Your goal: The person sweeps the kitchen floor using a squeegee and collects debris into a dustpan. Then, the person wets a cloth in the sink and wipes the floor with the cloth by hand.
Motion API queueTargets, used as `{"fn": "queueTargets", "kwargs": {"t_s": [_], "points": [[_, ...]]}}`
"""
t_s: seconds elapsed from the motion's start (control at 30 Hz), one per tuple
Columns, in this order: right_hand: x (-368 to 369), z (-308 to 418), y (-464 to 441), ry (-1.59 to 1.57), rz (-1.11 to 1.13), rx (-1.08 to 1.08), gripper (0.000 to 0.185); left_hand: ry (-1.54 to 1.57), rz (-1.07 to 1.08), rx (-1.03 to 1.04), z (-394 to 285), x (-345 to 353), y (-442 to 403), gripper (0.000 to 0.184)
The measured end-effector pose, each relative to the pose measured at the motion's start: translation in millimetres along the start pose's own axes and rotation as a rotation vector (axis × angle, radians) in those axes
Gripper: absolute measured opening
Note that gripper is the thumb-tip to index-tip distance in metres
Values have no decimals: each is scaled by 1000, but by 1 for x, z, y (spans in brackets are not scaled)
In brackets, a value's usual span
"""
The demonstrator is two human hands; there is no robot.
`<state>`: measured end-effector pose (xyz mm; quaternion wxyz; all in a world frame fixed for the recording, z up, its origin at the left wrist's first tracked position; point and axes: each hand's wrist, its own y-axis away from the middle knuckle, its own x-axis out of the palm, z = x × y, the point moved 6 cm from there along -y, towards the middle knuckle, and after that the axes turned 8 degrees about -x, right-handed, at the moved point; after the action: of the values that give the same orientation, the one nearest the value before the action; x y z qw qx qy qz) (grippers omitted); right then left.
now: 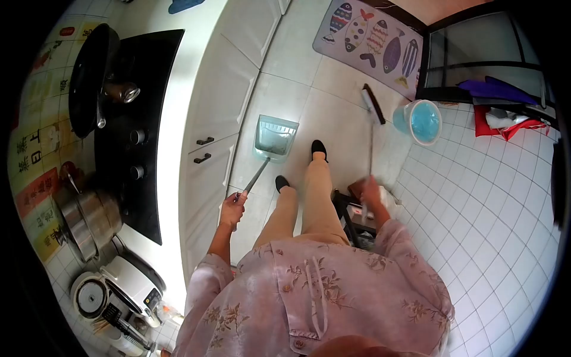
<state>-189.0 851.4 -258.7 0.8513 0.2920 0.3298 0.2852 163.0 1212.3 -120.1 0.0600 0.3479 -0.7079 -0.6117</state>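
My left hand [232, 209] is closed around the grey handle of a dustpan. The pale green, see-through dustpan [275, 136] rests on the tiled floor beside the white cabinets, with some debris that I cannot make out inside. On the other side, my right hand [372, 199] grips the thin handle of a broom, slightly blurred. The broom's dark head with pale bristles [373, 104] touches the floor near the fish-patterned mat, a good way from the dustpan. Both of my feet stand between the two tools.
A small bin with a blue liner [424, 122] stands by the tiled wall, close to the broom head. The fish mat [372, 44] lies by a dark-framed door. A dark rack [351, 217] is beside my right leg. The stove counter [178, 131] runs along the left.
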Motion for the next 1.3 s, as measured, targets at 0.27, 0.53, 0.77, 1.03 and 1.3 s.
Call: {"fn": "queueTargets", "kwargs": {"t_s": [0.27, 0.53, 0.77, 1.03, 1.3], "points": [[42, 14, 116, 490, 153, -116, 53, 13, -2, 37, 0, 1, -5, 42], [7, 49, 41, 540, -56, -282, 55, 8, 43, 103, 0, 2, -6, 43], [64, 29, 37, 623, 102, -264, 58, -17, 14, 61, -6, 0, -5, 45], [13, 30, 126, 450, 169, -71, 54, -22, 17, 73, -5, 1, -10, 48], [-27, -21, 61, -9, -68, -1, 45, -26, -10, 70, -7, -1, -8, 42]]}}
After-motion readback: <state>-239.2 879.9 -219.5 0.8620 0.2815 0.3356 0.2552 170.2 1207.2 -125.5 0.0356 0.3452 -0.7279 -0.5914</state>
